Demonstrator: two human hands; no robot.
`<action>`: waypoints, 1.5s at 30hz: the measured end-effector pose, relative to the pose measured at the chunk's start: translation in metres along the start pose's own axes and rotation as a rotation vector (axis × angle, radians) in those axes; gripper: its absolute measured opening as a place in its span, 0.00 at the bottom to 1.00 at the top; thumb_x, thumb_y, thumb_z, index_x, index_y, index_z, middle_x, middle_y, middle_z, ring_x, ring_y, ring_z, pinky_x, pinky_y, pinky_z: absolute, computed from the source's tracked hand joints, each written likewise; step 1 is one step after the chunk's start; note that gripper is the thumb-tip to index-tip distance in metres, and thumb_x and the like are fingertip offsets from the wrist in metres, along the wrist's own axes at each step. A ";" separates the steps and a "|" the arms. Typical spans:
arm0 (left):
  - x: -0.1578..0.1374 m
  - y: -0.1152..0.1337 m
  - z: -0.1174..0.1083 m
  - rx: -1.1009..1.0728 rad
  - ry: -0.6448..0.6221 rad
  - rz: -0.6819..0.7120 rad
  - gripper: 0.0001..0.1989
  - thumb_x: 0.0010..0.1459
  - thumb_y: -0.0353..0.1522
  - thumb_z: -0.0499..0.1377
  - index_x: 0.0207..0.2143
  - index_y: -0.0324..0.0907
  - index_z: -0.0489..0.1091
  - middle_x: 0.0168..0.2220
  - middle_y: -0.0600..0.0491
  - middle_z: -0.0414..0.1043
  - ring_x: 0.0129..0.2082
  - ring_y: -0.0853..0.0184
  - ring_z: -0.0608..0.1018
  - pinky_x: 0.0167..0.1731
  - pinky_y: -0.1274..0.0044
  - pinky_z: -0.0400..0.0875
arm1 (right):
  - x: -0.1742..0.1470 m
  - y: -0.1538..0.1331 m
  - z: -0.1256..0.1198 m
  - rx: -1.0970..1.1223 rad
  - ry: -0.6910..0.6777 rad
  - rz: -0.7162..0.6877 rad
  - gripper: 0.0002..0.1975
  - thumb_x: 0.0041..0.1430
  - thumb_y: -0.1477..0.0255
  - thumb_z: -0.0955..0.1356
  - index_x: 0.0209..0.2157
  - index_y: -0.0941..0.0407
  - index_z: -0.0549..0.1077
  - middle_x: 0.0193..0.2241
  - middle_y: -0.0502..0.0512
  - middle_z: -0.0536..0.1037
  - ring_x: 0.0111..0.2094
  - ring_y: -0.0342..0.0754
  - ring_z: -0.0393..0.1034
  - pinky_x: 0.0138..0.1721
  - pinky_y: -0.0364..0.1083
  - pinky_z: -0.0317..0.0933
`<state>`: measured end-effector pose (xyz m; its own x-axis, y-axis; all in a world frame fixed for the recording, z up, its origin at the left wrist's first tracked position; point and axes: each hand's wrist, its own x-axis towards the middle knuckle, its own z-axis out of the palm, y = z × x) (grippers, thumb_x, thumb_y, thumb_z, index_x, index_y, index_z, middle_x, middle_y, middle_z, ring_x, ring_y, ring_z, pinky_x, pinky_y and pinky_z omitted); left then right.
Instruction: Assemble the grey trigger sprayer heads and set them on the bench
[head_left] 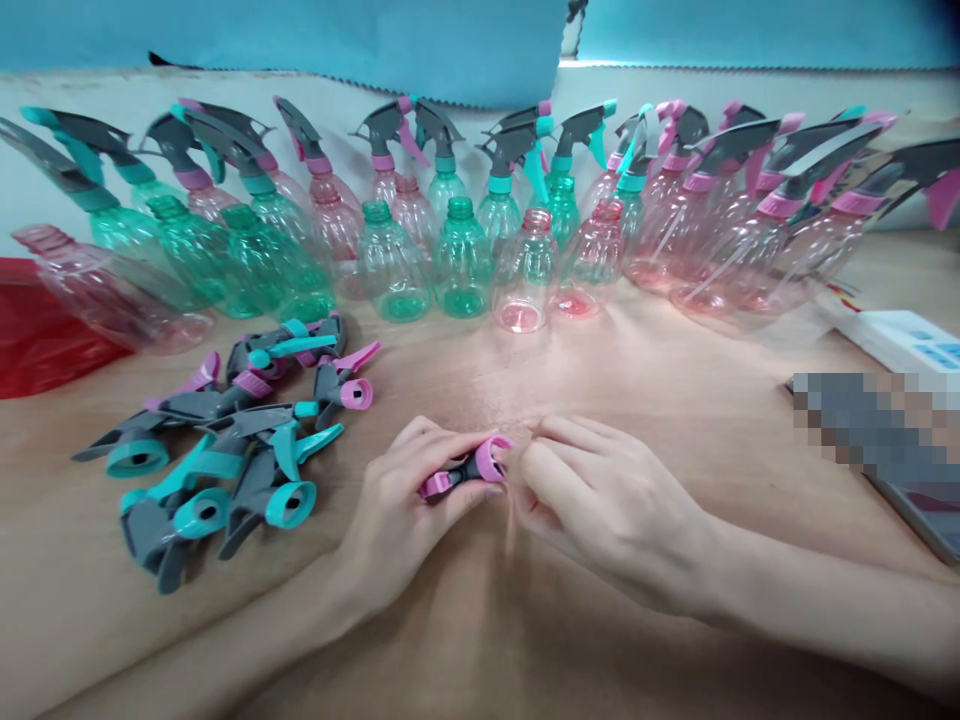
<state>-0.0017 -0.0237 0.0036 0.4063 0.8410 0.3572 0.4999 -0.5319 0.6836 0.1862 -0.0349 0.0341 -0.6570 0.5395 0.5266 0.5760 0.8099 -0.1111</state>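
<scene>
My left hand (409, 490) is closed around a grey and pink trigger sprayer head (489, 462), its pink collar facing right. Fingers of my right hand (600, 490) are pinched together at the mouth of that collar. What they grip is mostly hidden; a faint, thin, see-through strip shows just below them. To the left lies a pile of loose trigger sprayer heads (232, 430), grey with teal or pink collars. Behind my hands stand open-necked bottles, among them a green bottle (463, 265) and a clear pink bottle (525, 275).
Along the wall stand several bottles with sprayer heads fitted, such as a pink one (739, 250) at the right. A red plastic bag (52, 335) lies at the left edge. On the right are a dark flat device (892, 480), partly pixelated, and a white box (911, 335).
</scene>
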 end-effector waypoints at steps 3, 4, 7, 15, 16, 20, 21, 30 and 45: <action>0.001 0.001 -0.001 -0.014 -0.002 -0.016 0.12 0.56 0.35 0.60 0.44 0.45 0.71 0.34 0.53 0.74 0.34 0.64 0.72 0.34 0.73 0.67 | -0.001 0.000 0.002 0.036 0.040 0.013 0.12 0.58 0.85 0.59 0.23 0.59 0.64 0.20 0.53 0.67 0.25 0.44 0.58 0.27 0.44 0.60; 0.001 0.002 -0.002 -0.021 -0.009 -0.035 0.13 0.56 0.35 0.60 0.44 0.45 0.71 0.33 0.53 0.74 0.34 0.64 0.72 0.34 0.73 0.67 | -0.002 0.001 0.003 0.041 0.053 0.012 0.12 0.58 0.85 0.59 0.23 0.59 0.64 0.20 0.53 0.67 0.25 0.44 0.58 0.28 0.44 0.60; 0.000 0.003 -0.002 -0.043 -0.036 -0.104 0.13 0.55 0.36 0.61 0.44 0.46 0.72 0.32 0.55 0.73 0.33 0.65 0.72 0.36 0.73 0.67 | -0.002 0.005 0.000 0.087 0.082 0.056 0.10 0.59 0.83 0.61 0.25 0.57 0.60 0.22 0.52 0.69 0.25 0.43 0.61 0.31 0.46 0.61; -0.004 -0.002 0.000 -0.196 -0.053 -0.175 0.15 0.53 0.34 0.63 0.44 0.48 0.69 0.38 0.54 0.72 0.37 0.64 0.76 0.39 0.73 0.70 | 0.012 0.022 -0.027 0.881 -0.067 0.619 0.18 0.51 0.77 0.69 0.26 0.53 0.51 0.26 0.47 0.74 0.30 0.44 0.72 0.27 0.41 0.62; -0.004 -0.001 0.000 -0.220 -0.064 -0.179 0.14 0.54 0.34 0.63 0.44 0.47 0.69 0.39 0.53 0.72 0.38 0.64 0.76 0.39 0.73 0.70 | 0.013 0.024 -0.028 1.009 -0.124 0.646 0.18 0.52 0.77 0.68 0.26 0.53 0.50 0.27 0.47 0.75 0.31 0.44 0.72 0.29 0.42 0.62; -0.003 0.002 -0.002 -0.236 -0.075 -0.181 0.13 0.55 0.33 0.61 0.44 0.45 0.69 0.40 0.51 0.72 0.39 0.63 0.76 0.37 0.73 0.71 | 0.013 0.030 -0.022 1.172 -0.228 0.659 0.16 0.54 0.77 0.67 0.28 0.53 0.52 0.31 0.50 0.76 0.34 0.44 0.72 0.33 0.43 0.63; -0.003 0.002 -0.002 -0.224 -0.074 -0.180 0.13 0.55 0.34 0.61 0.44 0.45 0.69 0.40 0.51 0.72 0.39 0.63 0.76 0.37 0.73 0.71 | 0.013 0.030 -0.020 1.125 -0.224 0.645 0.15 0.53 0.77 0.67 0.28 0.54 0.53 0.30 0.50 0.76 0.33 0.44 0.71 0.33 0.43 0.63; -0.002 0.003 -0.002 -0.196 -0.092 -0.186 0.14 0.54 0.35 0.61 0.44 0.44 0.70 0.37 0.51 0.72 0.35 0.64 0.76 0.35 0.73 0.71 | 0.007 0.020 -0.019 0.407 -0.078 0.392 0.05 0.52 0.81 0.66 0.27 0.57 0.66 0.25 0.46 0.73 0.25 0.39 0.66 0.25 0.39 0.56; -0.003 -0.001 0.000 -0.126 -0.045 -0.099 0.14 0.53 0.34 0.63 0.43 0.45 0.70 0.35 0.54 0.72 0.35 0.64 0.75 0.37 0.72 0.70 | 0.007 0.021 -0.020 0.361 -0.165 0.256 0.06 0.56 0.78 0.67 0.33 0.57 0.77 0.30 0.53 0.74 0.31 0.42 0.68 0.32 0.41 0.61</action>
<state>-0.0039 -0.0259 0.0015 0.3953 0.8817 0.2576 0.4405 -0.4280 0.7891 0.2032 -0.0188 0.0525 -0.6009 0.7381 0.3067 0.5430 0.6585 -0.5210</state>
